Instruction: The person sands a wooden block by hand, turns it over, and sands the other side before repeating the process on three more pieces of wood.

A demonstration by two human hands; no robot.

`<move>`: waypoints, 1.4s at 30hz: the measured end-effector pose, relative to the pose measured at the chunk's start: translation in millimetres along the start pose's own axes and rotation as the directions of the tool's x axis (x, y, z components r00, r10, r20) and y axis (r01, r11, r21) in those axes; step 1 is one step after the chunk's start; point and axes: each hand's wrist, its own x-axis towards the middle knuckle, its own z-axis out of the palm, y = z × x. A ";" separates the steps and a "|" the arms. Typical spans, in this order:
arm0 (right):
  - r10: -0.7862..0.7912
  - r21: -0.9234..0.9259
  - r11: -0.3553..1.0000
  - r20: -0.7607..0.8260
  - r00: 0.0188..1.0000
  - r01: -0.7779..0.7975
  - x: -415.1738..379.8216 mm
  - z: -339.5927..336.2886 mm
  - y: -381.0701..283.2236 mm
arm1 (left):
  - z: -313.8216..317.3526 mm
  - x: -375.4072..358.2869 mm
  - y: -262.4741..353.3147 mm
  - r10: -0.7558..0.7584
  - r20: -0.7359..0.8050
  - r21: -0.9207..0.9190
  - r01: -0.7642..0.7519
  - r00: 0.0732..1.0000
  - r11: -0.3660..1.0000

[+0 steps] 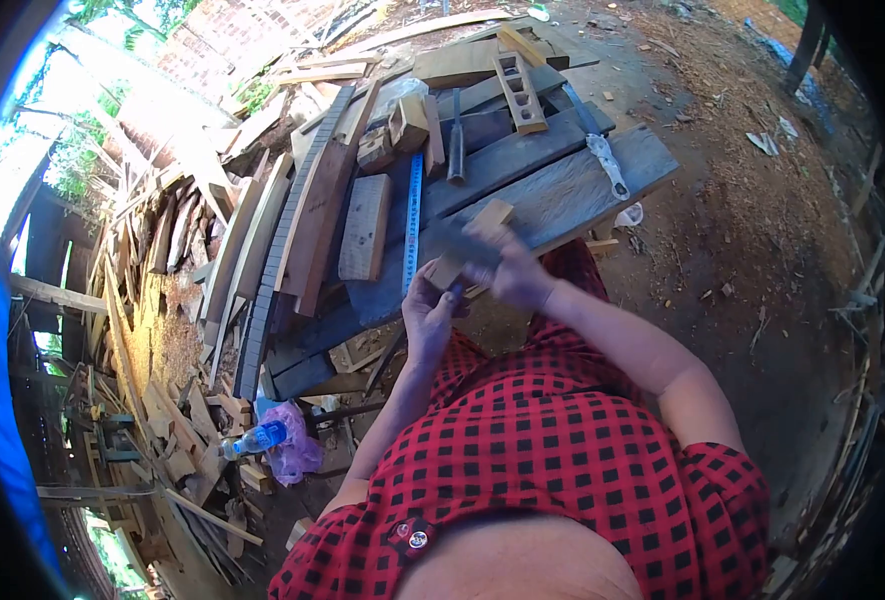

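Note:
Close to the bench's near edge, my left hand [430, 312] is closed around the lower end of a pale wooden block [493, 213]. A dark, flat, blurred piece [459, 246] lies across the middle of that block. My right hand [518, 272] grips the right end of this dark piece; I cannot tell what kind of tool it is. Just beyond my left hand, a blue measuring rule [414, 205] runs along the dark plank bench [552, 190]. A thick wooden block [365, 228] lies to the rule's left.
Farther up the bench are a chisel [456, 140], a slotted wooden piece [518, 92] and a tool partly wrapped in plastic [605, 165]. Long planks [327, 205] cover its left side. A water bottle [259, 440] and purple plastic bag [294, 447] sit at lower left near wood scraps.

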 end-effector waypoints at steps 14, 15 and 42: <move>-0.254 -0.350 0.869 0.289 0.923 0.349 -5.0 -2.6 -35.3 | -3.9 -3.8 -11.0 -0.064 -0.013 -0.028 0.064 0.998 0.998; -0.154 -0.262 0.947 0.143 0.978 0.187 -1.6 -8.2 -17.0 | -2.0 -4.2 -6.3 -0.065 -0.015 -0.024 0.064 0.998 0.998; -0.126 -0.217 0.959 0.252 0.959 0.183 30.5 -19.4 -33.6 | -7.9 0.5 -4.6 -0.073 -0.069 0.024 0.074 0.995 0.997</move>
